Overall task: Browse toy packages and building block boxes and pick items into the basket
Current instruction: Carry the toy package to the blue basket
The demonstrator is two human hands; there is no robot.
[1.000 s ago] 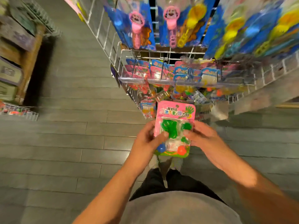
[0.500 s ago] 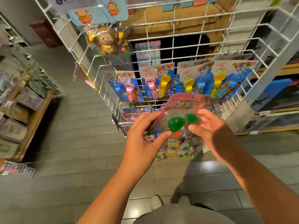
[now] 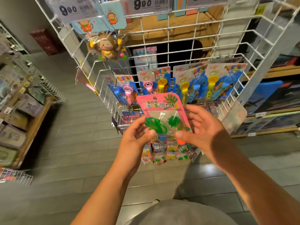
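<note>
A pink blister-card toy package point(image 3: 159, 105) with green sticky hands and small balls under clear plastic is held up in front of the white wire display rack point(image 3: 178, 36). My left hand point(image 3: 137, 135) grips its lower left corner, thumb on the front. My right hand point(image 3: 204, 129) holds its right side, thumb pressing the lower front and fingers spread behind the card. No shopping basket is visible.
Blue bubble-wand packages point(image 3: 209, 83) hang on the rack behind the card, a monkey toy point(image 3: 106, 47) hangs upper left, small wrapped toys point(image 3: 164, 153) fill a lower bin. Price tags point(image 3: 146, 4) read 9.90. Wooden shelves point(image 3: 24, 114) stand left, more shelving right. Grey tiled floor lies below.
The view tilted up from the floor to the rack. Both hands raised the pink package and turned it upright, facing me; my right hand's fingers spread wider.
</note>
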